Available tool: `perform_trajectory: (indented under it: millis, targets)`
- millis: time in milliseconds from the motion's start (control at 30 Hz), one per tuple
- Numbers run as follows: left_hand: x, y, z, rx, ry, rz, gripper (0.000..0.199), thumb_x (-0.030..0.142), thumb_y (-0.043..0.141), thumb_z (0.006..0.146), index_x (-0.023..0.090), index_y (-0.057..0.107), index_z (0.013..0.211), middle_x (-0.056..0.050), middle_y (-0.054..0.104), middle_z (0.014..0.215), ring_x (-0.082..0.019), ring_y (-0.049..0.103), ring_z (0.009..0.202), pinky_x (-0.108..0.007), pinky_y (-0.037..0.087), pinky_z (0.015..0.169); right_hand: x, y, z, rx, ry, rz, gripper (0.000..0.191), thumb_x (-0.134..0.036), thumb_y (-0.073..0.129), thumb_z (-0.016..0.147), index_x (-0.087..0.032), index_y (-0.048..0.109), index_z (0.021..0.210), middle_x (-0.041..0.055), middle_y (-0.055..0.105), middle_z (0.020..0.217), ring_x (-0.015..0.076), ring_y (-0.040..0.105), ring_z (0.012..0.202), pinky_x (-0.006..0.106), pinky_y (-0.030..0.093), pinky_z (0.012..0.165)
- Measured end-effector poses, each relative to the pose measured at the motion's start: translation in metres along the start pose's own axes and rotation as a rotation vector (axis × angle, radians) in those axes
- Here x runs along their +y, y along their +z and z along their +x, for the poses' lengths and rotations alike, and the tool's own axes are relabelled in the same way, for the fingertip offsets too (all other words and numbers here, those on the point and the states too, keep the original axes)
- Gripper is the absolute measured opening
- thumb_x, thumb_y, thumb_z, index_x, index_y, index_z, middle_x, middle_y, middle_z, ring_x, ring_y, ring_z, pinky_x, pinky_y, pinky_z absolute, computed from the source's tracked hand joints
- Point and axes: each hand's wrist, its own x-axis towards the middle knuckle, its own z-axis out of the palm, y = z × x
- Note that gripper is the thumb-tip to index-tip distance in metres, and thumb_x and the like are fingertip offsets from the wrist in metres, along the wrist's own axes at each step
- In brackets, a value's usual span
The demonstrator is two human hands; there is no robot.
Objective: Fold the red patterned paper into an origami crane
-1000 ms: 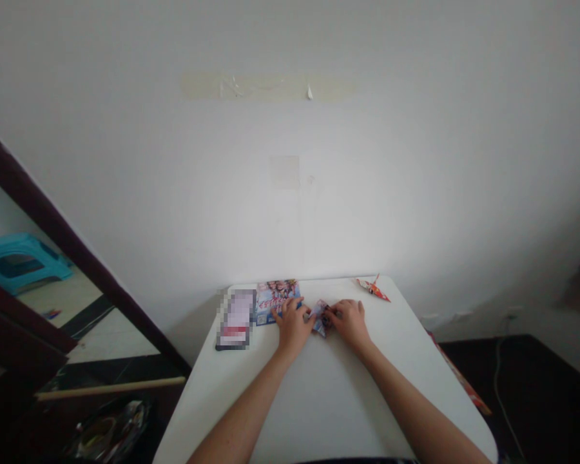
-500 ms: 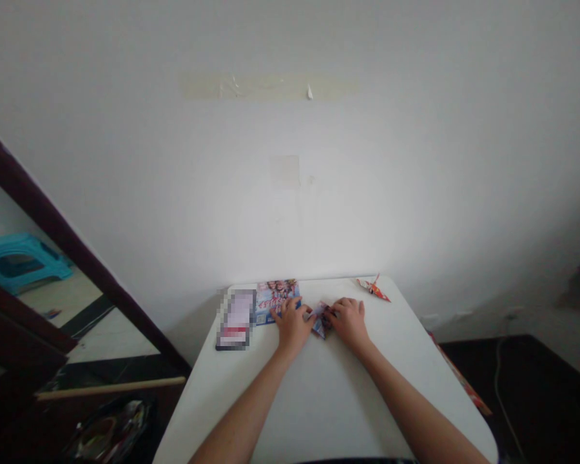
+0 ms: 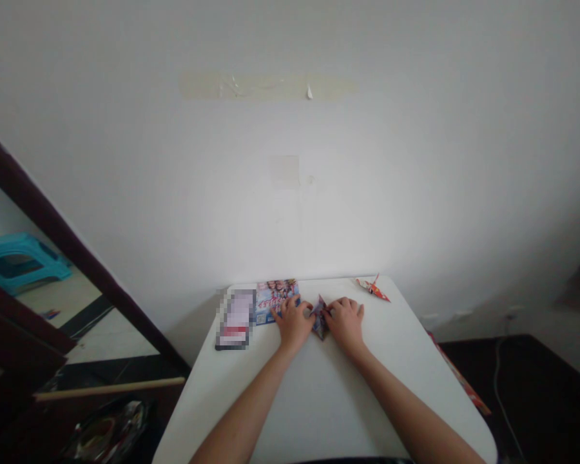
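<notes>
Between my two hands is a small piece of folded printed paper (image 3: 320,322), blue and purple with a raised point at its far end. My left hand (image 3: 294,321) pinches its left side with thumb and finger, while the other fingers rest over the edge of a colourful printed sheet (image 3: 265,312). On the opposite side, my right hand (image 3: 347,322) grips the paper with bent fingers. The fingertips partly cover the folds. A folded red and white paper crane (image 3: 374,290) lies at the far right corner of the white table (image 3: 319,406).
A phone (image 3: 236,319), blurred out, lies at the table's left edge. Behind stands a white wall (image 3: 391,193) with tape marks. At left are a mirror with a blue stool (image 3: 24,264) in it and a dark bag of items (image 3: 111,432) below.
My right hand has shifted slightly left, closer to my left hand. The folded paper's far point now stands up more and its shape looks narrower.
</notes>
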Motion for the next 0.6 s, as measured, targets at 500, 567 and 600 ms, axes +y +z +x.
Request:
perform_trajectory:
  millis: [500,567,600]
  targets:
    - [0.0008,-0.0004,-0.0027,0.019,0.025,0.035,0.017,0.034,0.068,0.084,0.033,0.075,0.098,-0.003,0.056,0.146,-0.034,0.041,0.139,-0.072,0.015,0.116,-0.0022,0.0038,0.0006,-0.004,-0.019,0.001,0.018,-0.034,0.058,0.09,-0.025,0.073,0.096,0.0116,0.066,0.112,0.0334,0.05,0.117,0.065,0.021,0.112]
    - [-0.0002,-0.0003,-0.0024,0.007,0.015,0.026,0.017,0.033,0.067,0.084,0.032,0.075,0.098,-0.003,0.055,0.146,-0.034,0.04,0.139,-0.072,0.015,0.116,-0.0017,0.0027,0.0006,-0.007,-0.02,0.008,0.018,-0.033,0.057,0.09,-0.025,0.073,0.095,0.0116,0.066,0.112,0.0331,0.051,0.116,0.064,0.022,0.112]
    - [-0.0006,-0.0001,-0.0023,0.004,0.01,0.022,0.017,0.033,0.067,0.083,0.032,0.075,0.099,-0.003,0.055,0.146,-0.034,0.039,0.14,-0.072,0.015,0.116,-0.0017,0.0019,0.0006,-0.01,-0.02,0.01,0.019,-0.032,0.057,0.09,-0.025,0.073,0.095,0.0116,0.066,0.111,0.033,0.051,0.116,0.063,0.022,0.112]
